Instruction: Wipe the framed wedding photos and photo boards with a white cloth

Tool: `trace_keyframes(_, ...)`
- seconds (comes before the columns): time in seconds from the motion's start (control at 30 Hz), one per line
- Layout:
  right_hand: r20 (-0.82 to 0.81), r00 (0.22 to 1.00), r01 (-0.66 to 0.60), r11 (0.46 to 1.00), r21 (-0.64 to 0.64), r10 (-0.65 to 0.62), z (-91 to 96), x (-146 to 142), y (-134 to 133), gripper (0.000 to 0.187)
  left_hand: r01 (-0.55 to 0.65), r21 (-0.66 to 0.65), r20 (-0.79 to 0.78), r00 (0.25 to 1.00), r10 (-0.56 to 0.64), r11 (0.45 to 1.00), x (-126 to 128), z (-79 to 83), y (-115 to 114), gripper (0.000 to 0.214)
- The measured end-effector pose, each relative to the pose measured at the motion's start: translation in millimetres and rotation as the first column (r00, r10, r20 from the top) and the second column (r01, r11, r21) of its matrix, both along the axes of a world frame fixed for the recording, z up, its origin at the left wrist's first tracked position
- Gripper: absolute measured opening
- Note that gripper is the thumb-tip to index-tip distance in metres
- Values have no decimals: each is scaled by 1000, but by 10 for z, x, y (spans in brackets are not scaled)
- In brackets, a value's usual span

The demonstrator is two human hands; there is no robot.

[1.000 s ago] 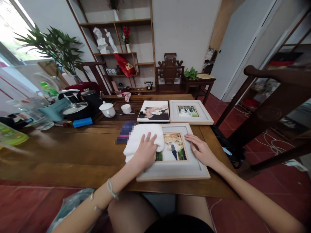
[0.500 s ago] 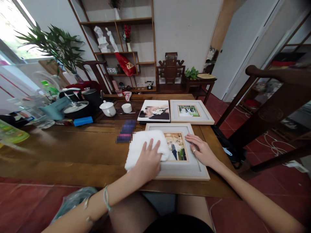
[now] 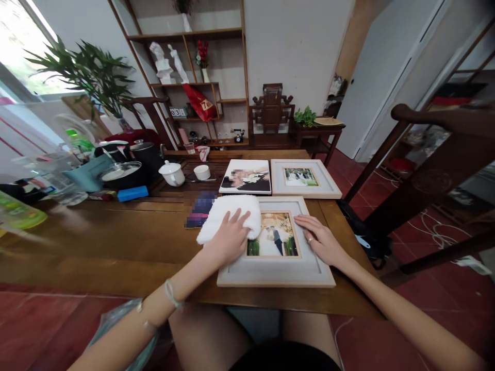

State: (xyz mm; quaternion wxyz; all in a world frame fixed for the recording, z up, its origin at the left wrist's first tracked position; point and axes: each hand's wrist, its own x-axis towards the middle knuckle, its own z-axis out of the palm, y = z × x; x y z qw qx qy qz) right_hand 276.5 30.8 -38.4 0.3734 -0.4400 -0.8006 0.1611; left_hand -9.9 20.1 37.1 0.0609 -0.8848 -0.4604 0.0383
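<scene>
Brown wooden table [image 3: 96, 242] in a lived-in room, red tiled floor and an open shelf unit [image 3: 189, 37] at the back; the near picture frame [image 3: 278, 272] lies flat by the table's near edge, so I'll place everything off that. The left hand [image 3: 231, 238] is palm-down on a folded white towel [image 3: 216, 222], fingers spread apart over the top; its thumb is out of sight, and the towel covers the frame's upper left corner plus a bit of the photo, so no idea what's under there. The right hand [image 3: 320, 241] rests on the frame's right side, fingers lying close together on the mat, ring on one finger; not clamped on anything that I can see.

Just beyond the frame there's a canvas print [image 3: 253, 178], partly pixelated, and next to it a second frame [image 3: 331, 186] with a smaller photo; left of the near frame sits a purple item [image 3: 196, 212], also pixelated, so I can't tell what it is. Farther left of the frame: a blue block [image 3: 132, 194], and a yellow-green bottle [image 3: 21, 212] cut off by the view's edge; below the frame's left, a plastic bag [image 3: 112, 324] is mostly hidden behind the arm.
</scene>
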Motion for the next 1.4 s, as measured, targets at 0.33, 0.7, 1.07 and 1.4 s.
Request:
trace_keyframes(0.33,-10,1000,4,1000,-1,-5,-12,2,-7,44,4,-201,34,999,3,980,95,249,-876,28)
trace_keyframes(0.7,-2,1000,3,1000,4,-3,-6,9,-2,46,-112,126,64,992,104,986,20,-91,497,34)
trace_keyframes(1.07,15,1000,16,1000,4,-16,-4,-5,-10,44,-1,-152,6,1000,2,988,86,164,-643,29)
trace_keyframes(1.4,30,999,21,1000,11,-21,12,-9,-17,41,-34,-16,124,992,36,999,82,-29,-330,27)
